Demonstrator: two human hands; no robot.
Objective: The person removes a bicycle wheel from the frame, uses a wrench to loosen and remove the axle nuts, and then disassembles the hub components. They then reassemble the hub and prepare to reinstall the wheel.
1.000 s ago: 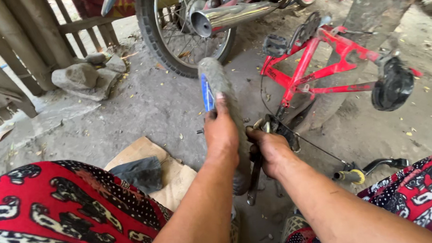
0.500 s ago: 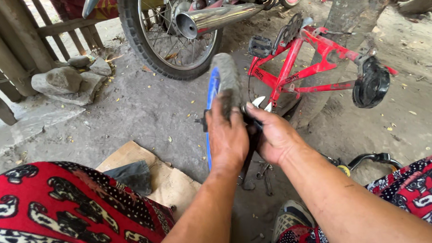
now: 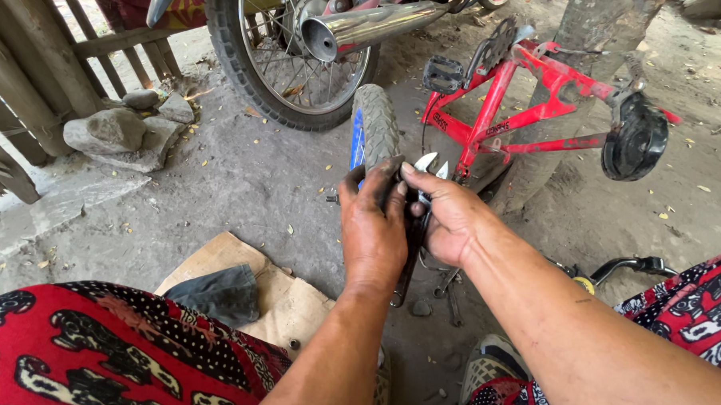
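wheel: small grey-tyred bicycle wheel (image 3: 374, 130) upright on dirt floor, off the upturned red frame (image 3: 525, 117) | left hand (image 3: 372, 230) clasps its hub side; right hand (image 3: 449, 215) grips silver pliers (image 3: 428, 163) there | progress: hub work mid-way, wheel not refitted

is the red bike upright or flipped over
Flipped over: the red bike frame has its pedal and chainring pointing up.

1 flattened brown cardboard sheet (image 3: 288, 297), perhaps a former package, lies on the ground at 7 o'clock, and 1 small dark label (image 3: 498, 129) sits on the red bicycle frame (image 3: 533, 101) at 1 o'clock.
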